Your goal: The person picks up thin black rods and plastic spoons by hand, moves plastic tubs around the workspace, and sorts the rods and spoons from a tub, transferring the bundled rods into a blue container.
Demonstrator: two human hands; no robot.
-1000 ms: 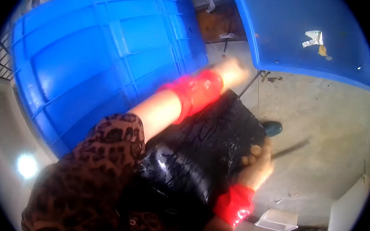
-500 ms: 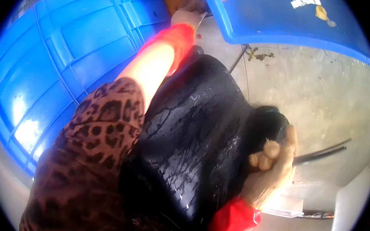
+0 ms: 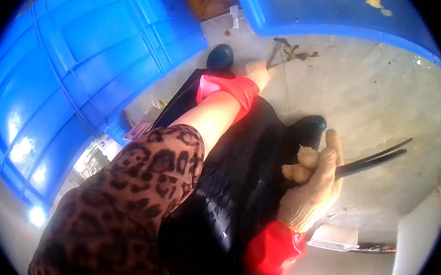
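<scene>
My left hand (image 3: 258,74), in a pale knit glove with a red cuff, reaches forward over my knees to the floor. It is beside the near end of a dark stick (image 3: 274,56); its fingers are blurred, so a grip cannot be made out. Just past it lies a withered sprig (image 3: 299,53). My right hand (image 3: 313,177), gloved in the same way, is closed palm-up around a dark tool with two long thin prongs (image 3: 373,162), which point right. A wet black apron (image 3: 262,145) covers my legs.
Blue plastic crates stand at the left (image 3: 102,48) and upper right (image 3: 324,7); scraps lie on the right one. Dark boot toes (image 3: 220,57) poke out beyond the apron. A white tray (image 3: 335,237) and a white panel (image 3: 421,231) are at the lower right.
My left hand has come back from the gap between the crates and moved right, to the stick. My right hand still holds the two-pronged tool, which now shows more clearly.
</scene>
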